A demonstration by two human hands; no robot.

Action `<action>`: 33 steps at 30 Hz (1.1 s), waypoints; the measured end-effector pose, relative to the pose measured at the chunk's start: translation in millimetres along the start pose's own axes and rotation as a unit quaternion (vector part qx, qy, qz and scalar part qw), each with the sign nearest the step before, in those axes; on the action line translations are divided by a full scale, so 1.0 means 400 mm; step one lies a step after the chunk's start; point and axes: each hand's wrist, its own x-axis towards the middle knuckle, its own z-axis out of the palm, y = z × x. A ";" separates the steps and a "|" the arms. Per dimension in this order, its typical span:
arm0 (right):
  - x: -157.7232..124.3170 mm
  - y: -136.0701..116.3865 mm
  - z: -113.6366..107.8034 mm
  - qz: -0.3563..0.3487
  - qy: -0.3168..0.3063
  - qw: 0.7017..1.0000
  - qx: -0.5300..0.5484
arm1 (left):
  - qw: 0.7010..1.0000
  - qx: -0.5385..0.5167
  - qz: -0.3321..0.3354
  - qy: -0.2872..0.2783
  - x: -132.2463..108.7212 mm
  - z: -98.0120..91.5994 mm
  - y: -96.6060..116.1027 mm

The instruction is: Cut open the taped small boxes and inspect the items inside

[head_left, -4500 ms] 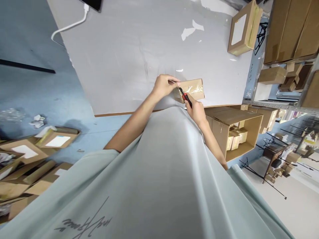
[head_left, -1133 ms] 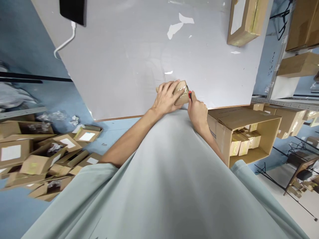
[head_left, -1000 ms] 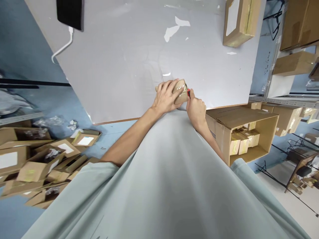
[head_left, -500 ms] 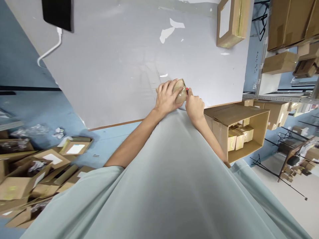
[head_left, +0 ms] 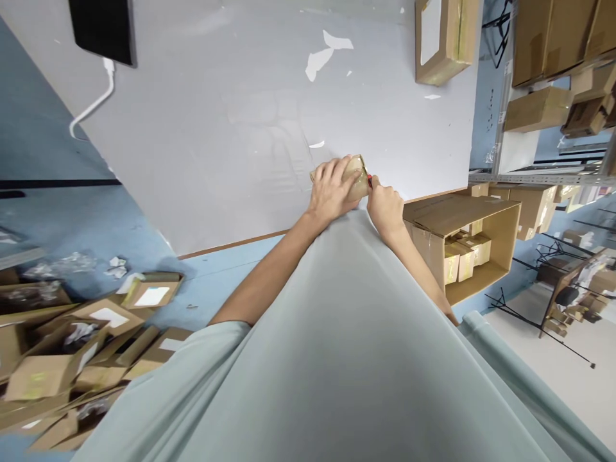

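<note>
My left hand (head_left: 333, 187) is wrapped over a small cardboard box (head_left: 359, 187) covered in shiny tape, close to my shirt at the table's near edge. Its fingers lie across the top, so much of the box is hidden. My right hand (head_left: 385, 205) is closed at the box's right end. Between its thumb and fingers shows a bit of a small red tool (head_left: 370, 180), touching or very near that end. Most of the tool is covered by the hand, and I cannot tell its kind.
The grey table (head_left: 202, 167) carries white paper scraps (head_left: 319, 62), a black tablet-like device (head_left: 102, 29) with a white cable, and a taped box (head_left: 443, 45). An open carton (head_left: 426, 221) holding small boxes stands right of me. Opened cardboard boxes (head_left: 43, 375) lie at left; shelving stands at right.
Both hands and the small box sit slightly further right in the picture, while the view has shifted a little. The left hand still holds the box and the right still grips the red tool.
</note>
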 end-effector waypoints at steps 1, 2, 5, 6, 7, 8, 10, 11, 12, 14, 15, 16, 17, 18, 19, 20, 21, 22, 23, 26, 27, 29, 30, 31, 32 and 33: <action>0.000 -0.001 -0.001 -0.002 0.002 1.000 0.008 | 1.000 0.001 -0.007 0.003 0.001 0.001 0.000; 0.000 -0.002 0.000 -0.003 0.004 1.000 0.015 | 1.000 0.003 -0.012 0.006 0.001 0.001 0.000; -0.009 0.001 0.011 0.006 -0.003 1.000 0.020 | 1.000 0.014 -0.006 0.005 -0.001 0.003 -0.004; -0.013 0.003 0.017 0.012 -0.008 1.000 0.017 | 1.000 0.020 0.000 0.001 -0.003 0.004 -0.005; -0.016 0.006 0.024 0.017 -0.011 1.000 0.015 | 1.000 0.027 0.004 -0.002 -0.004 0.003 -0.005; -0.017 0.009 0.030 0.021 -0.014 1.000 0.014 | 0.999 0.034 0.006 -0.004 -0.005 0.003 -0.006; -0.016 0.014 0.038 0.021 -0.015 1.000 0.019 | 0.999 0.045 0.003 0.000 -0.004 0.001 -0.005; -0.015 0.016 0.040 0.018 -0.014 1.000 0.022 | 0.999 0.048 0.000 0.003 -0.004 -0.001 -0.005; -0.016 0.018 0.041 0.014 -0.012 1.000 0.025 | 0.999 0.051 -0.003 0.006 -0.003 -0.002 -0.005; -0.024 0.023 0.043 0.010 -0.016 0.999 0.029 | 0.998 0.056 -0.007 0.006 -0.004 -0.004 -0.004; -0.030 0.026 0.044 0.010 -0.020 0.999 0.030 | 0.998 0.059 -0.007 0.004 -0.006 -0.005 -0.004; -0.036 0.029 0.047 0.011 -0.027 0.999 0.031 | 0.998 0.062 -0.006 0.000 -0.009 -0.005 -0.004; -0.039 0.033 0.050 0.014 -0.033 0.999 0.033 | 0.998 0.067 -0.006 -0.002 -0.012 -0.004 -0.005; -0.038 0.037 0.054 0.017 -0.036 0.999 0.035 | 0.997 0.072 -0.005 -0.003 -0.015 -0.003 -0.005; -0.032 0.040 0.059 0.019 -0.037 0.998 0.038 | 0.997 0.077 -0.005 -0.004 -0.017 -0.003 -0.006; -0.021 0.042 0.063 0.017 -0.036 0.998 0.041 | 0.997 0.082 -0.005 -0.005 -0.020 -0.002 -0.006; -0.005 0.044 0.067 0.013 -0.037 0.998 0.045 | 0.996 0.087 -0.006 -0.005 -0.021 -0.002 -0.007; 0.011 0.046 0.070 0.006 -0.037 0.998 0.047 | 0.996 0.091 -0.008 -0.006 -0.022 -0.003 -0.008; 0.026 0.048 0.070 -0.003 -0.038 0.998 0.049 | 0.996 0.094 -0.010 -0.006 -0.022 -0.004 -0.009; 0.030 0.066 0.060 -0.028 -0.058 0.997 0.049 | 0.995 0.099 -0.021 -0.008 -0.022 -0.011 -0.012; 0.015 0.078 0.054 -0.032 -0.067 0.996 0.051 | 0.995 0.100 -0.025 -0.009 -0.022 -0.012 -0.013; -0.022 0.118 0.045 -0.041 -0.082 0.994 0.065 | 0.994 0.103 -0.034 -0.011 -0.022 -0.011 -0.016; -0.036 0.145 0.045 -0.048 -0.077 0.992 0.083 | 0.994 0.103 -0.038 -0.011 -0.023 -0.010 -0.018; -0.040 0.174 0.052 -0.058 -0.063 0.990 0.112 | 0.994 0.103 -0.042 -0.010 -0.025 -0.007 -0.021; -0.031 0.204 0.065 -0.071 -0.039 0.984 0.156 | 0.994 0.102 -0.044 -0.011 -0.028 -0.004 -0.025; -0.007 0.232 0.086 -0.085 -0.010 0.974 0.210 | 0.994 0.100 -0.046 -0.012 -0.032 -0.002 -0.032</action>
